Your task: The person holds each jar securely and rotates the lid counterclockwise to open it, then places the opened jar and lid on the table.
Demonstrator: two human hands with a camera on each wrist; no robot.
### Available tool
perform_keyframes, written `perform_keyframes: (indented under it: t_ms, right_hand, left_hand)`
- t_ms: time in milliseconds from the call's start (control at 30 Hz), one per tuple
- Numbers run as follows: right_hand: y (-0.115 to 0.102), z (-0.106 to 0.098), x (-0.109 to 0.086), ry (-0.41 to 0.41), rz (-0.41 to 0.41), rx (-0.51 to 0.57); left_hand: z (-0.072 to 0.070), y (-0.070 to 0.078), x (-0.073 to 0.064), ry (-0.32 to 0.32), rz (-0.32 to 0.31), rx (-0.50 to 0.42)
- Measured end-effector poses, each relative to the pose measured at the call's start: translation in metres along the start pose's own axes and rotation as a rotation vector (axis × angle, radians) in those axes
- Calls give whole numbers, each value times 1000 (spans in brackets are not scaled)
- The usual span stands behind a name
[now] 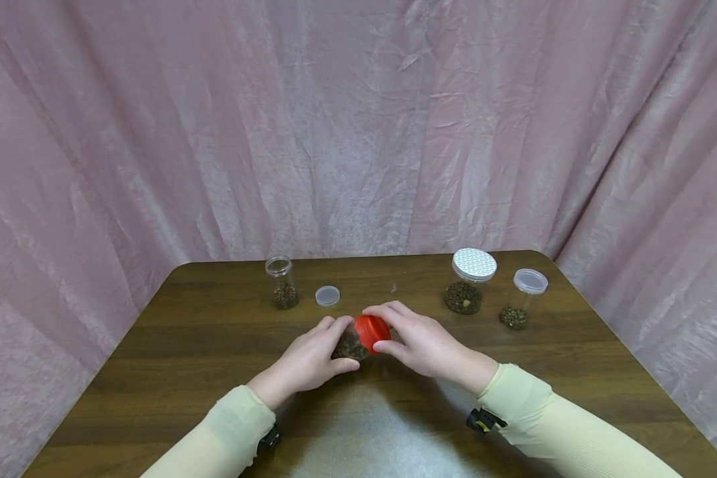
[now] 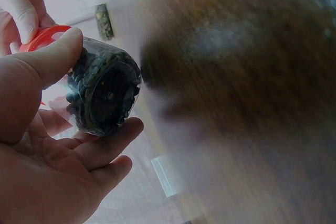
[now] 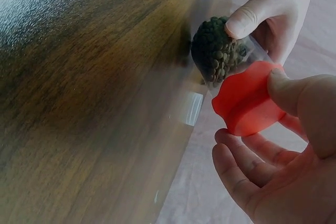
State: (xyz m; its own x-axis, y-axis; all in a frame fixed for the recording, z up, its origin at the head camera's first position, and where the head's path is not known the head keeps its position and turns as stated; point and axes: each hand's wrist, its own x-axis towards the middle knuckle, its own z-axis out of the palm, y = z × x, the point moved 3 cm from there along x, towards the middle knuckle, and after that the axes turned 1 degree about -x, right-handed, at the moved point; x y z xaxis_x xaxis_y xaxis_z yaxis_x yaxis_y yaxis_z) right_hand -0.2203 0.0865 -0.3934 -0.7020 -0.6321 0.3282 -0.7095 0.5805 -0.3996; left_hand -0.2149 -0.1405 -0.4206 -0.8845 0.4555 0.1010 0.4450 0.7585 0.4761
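A clear jar (image 1: 350, 345) part full of dark brown pellets lies tilted between the two hands over the middle of the table. My left hand (image 1: 313, 355) grips the jar's body, thumb on the near side and fingers round the far side. At its other end sits a red scalloped lid (image 3: 249, 98), which my right hand (image 1: 421, 338) holds between thumb and fingers. In the left wrist view the jar's round base (image 2: 113, 95) faces the camera, with pellets packed against it. The lid is on the jar's mouth.
An uncapped jar (image 1: 284, 285) with some pellets stands at the back left, a clear flat lid (image 1: 327, 295) beside it. Two lidded jars, one wide (image 1: 466, 285) and one narrower (image 1: 518, 305), stand at the back right. A pink curtain (image 1: 358, 133) hangs behind the wooden table (image 1: 173, 372).
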Motion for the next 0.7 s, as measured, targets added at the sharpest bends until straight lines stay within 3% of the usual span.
perform_keyframes:
  t_ms: [700]
  right_hand:
    - [1, 0, 0, 9, -24, 12]
  left_hand:
    - [-1, 3, 0, 15, -3, 12]
